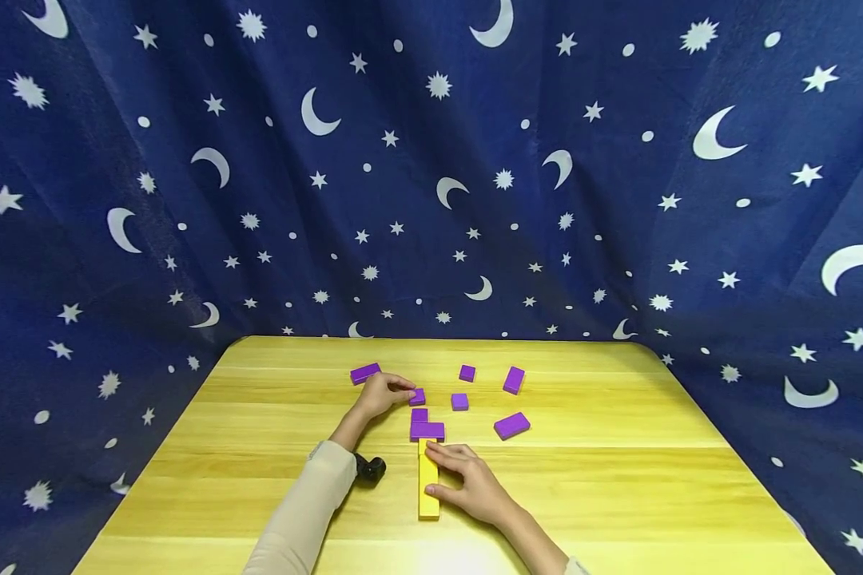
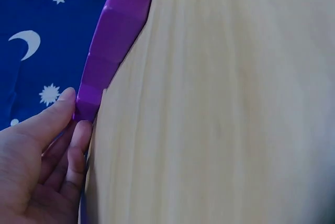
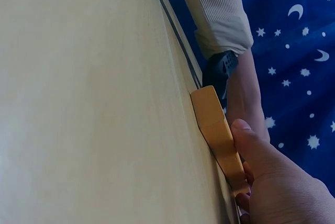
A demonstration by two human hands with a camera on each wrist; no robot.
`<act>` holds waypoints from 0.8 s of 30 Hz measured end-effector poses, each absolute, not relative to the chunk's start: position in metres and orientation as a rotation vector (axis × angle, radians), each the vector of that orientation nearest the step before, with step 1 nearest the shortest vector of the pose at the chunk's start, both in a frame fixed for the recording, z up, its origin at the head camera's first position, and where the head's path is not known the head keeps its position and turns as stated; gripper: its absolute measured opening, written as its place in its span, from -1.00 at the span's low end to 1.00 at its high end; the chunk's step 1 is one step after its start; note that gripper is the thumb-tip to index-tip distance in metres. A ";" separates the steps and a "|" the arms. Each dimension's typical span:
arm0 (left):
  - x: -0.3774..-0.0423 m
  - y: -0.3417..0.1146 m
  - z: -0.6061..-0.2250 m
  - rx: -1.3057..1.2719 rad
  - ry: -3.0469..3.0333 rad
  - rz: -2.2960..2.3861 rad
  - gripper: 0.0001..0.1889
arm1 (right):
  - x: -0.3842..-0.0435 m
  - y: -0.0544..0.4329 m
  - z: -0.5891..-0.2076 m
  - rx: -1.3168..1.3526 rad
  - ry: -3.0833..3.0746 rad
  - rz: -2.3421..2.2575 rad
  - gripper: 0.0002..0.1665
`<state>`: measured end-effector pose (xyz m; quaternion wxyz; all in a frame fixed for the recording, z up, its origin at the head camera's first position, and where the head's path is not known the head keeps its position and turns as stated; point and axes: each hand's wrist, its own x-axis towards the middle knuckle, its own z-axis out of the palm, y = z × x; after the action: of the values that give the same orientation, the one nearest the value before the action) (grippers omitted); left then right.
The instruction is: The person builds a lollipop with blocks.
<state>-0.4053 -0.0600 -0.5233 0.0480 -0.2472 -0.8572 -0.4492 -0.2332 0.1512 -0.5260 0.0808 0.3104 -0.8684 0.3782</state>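
Observation:
My left hand (image 1: pixel 381 394) pinches a small purple block (image 1: pixel 419 396) between thumb and fingers, just beyond the far end of a line of blocks. In the left wrist view the thumb is on one side of that small block (image 2: pixel 89 97). The line holds a purple square block (image 1: pixel 419 414), a purple oblong block (image 1: pixel 427 431) lying crosswise, and yellow blocks (image 1: pixel 428 505) running toward the near edge. My right hand (image 1: pixel 472 485) rests on the yellow blocks from the right, thumb and fingertips touching them; the right wrist view shows the thumb against yellow block (image 3: pixel 212 119).
Two small purple blocks (image 1: pixel 459 402) lie right of the line, with two oblong purple blocks (image 1: pixel 512 426) further right. Another purple block (image 1: pixel 364 373) lies behind the left hand. A black device (image 1: pixel 370 469) is at the left wrist. A starry blue curtain (image 1: pixel 431 200) surrounds the wooden table (image 1: pixel 618 479).

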 end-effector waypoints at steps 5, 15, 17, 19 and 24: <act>-0.404 -0.048 -0.519 -0.803 -2.614 -1.414 -0.84 | -0.235 0.152 -0.526 0.935 -2.597 1.136 -0.32; -0.396 -0.030 -0.515 -0.840 -2.711 -1.395 -0.85 | -0.235 0.151 -0.528 0.934 -2.596 1.124 -0.33; -0.394 -0.030 -0.515 -0.868 -2.714 -1.397 -0.85 | -0.236 0.151 -0.529 0.933 -2.596 1.119 -0.33; -0.394 -0.029 -0.515 -0.896 -2.721 -1.411 -0.85 | -0.236 0.151 -0.529 0.930 -2.593 1.121 -0.34; -0.393 -0.029 -0.516 -0.915 -2.756 -1.421 -0.85 | -0.235 0.151 -0.528 0.926 -2.586 1.133 -0.33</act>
<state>-0.3926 -0.0293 -0.5159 -0.0459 -0.2827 -0.8515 -0.4391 -0.2351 0.1508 -0.5282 0.0849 0.3107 -0.8672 0.3799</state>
